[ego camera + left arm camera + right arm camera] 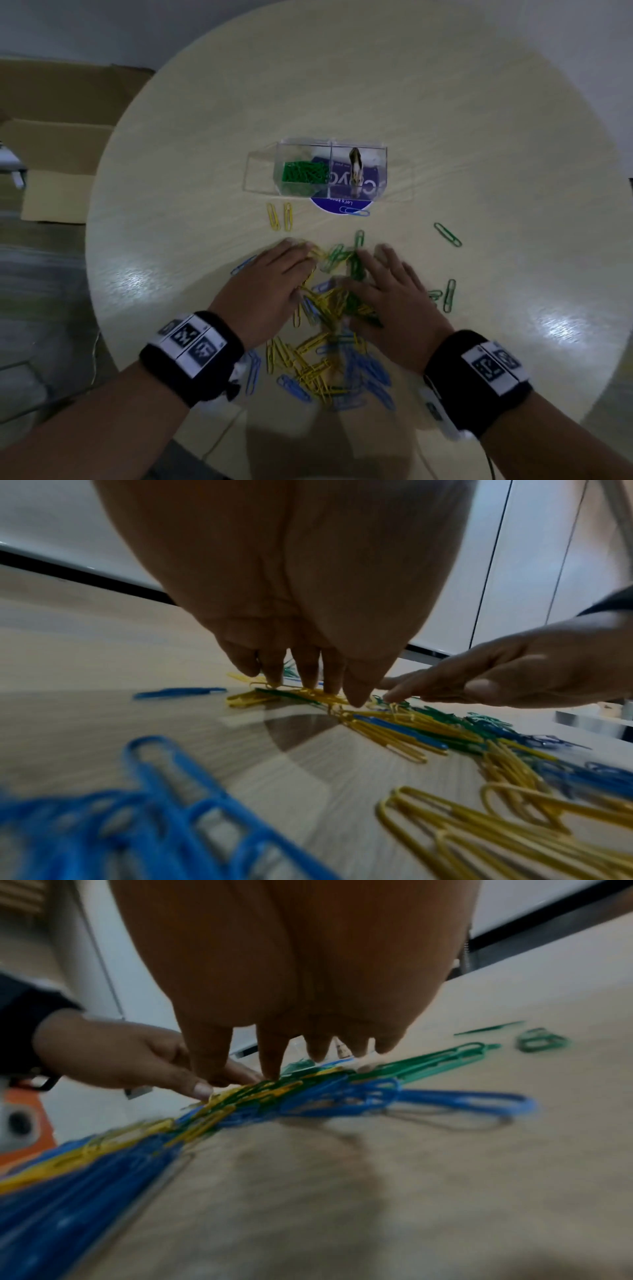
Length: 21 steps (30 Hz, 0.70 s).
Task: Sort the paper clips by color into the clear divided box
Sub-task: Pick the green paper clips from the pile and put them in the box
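fingers [308, 669] of the left hand [270, 287] reach out nearly straight, tips pressing yellow paper clips [301, 693] on the desk [445, 137], gripping nothing; fingers [272, 1056] of the right hand [394, 294] lie likewise extended, tips on the mixed pile of paper clips [329, 308], holding nothing; the clear divided box [329, 171] sits well beyond the hands, long axis running left to right, lid open to the left; green clips [303, 171] fill its left compartment; under it lies a blue round sticker [342, 202] with white writing, readable only as "let's kee"; two yellow clips [281, 216] lie just in front of the box, pointing toward it; one green clip [447, 234] lies apart at right, slanted.
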Tool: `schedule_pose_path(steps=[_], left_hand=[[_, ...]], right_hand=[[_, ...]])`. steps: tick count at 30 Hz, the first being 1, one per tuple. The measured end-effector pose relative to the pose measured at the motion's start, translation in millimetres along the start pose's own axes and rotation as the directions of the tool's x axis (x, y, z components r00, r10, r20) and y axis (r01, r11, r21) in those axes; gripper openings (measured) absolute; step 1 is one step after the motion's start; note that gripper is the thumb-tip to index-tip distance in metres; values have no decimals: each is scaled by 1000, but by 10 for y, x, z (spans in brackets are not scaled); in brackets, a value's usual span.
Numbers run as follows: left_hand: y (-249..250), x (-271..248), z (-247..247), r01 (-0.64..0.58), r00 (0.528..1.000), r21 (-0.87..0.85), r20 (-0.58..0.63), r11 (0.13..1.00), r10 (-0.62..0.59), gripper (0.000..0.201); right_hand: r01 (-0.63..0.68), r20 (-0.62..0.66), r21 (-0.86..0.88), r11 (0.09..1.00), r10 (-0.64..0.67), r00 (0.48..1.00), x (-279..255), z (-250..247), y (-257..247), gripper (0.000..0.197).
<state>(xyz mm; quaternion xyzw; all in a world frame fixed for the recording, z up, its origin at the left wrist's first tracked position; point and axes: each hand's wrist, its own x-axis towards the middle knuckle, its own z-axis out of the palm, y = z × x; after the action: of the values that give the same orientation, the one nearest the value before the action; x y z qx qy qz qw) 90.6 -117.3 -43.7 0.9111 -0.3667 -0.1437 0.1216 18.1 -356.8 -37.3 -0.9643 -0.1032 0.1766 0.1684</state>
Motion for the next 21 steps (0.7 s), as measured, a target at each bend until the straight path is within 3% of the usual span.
schedule_pose_path(steps=[3,5,7,9,11,14,17,21], left_hand=[[-47,-46,-52,28,996,9,-90,1000,-27,38],[-36,30,-130,101,976,7,-194,995,-98,29],[25,151,-196,155,954,0,-260,988,-150,22],[142,290,-210,147,951,-15,-272,989,-146,18],[254,403,-158,132,966,-41,-218,990,-137,18],[270,483,-88,185,972,-73,-134,980,-193,13],[122,505,-143,271,945,-127,-152,954,-289,13],[68,501,-198,291,934,-132,-174,948,-311,16]], right_hand=[[23,-241,129,991,9,971,-41,-62,169,49],[-112,-408,187,976,181,895,-34,-158,480,42],[-297,-451,217,930,366,814,4,-287,773,39],[-415,-424,217,884,468,775,86,-372,967,36],[-439,-380,229,869,495,781,188,-429,1022,33],[-385,-323,216,897,438,839,277,-422,945,15],[-378,-290,237,895,437,852,257,-374,877,11],[-391,-254,202,898,433,865,214,-386,782,15]])
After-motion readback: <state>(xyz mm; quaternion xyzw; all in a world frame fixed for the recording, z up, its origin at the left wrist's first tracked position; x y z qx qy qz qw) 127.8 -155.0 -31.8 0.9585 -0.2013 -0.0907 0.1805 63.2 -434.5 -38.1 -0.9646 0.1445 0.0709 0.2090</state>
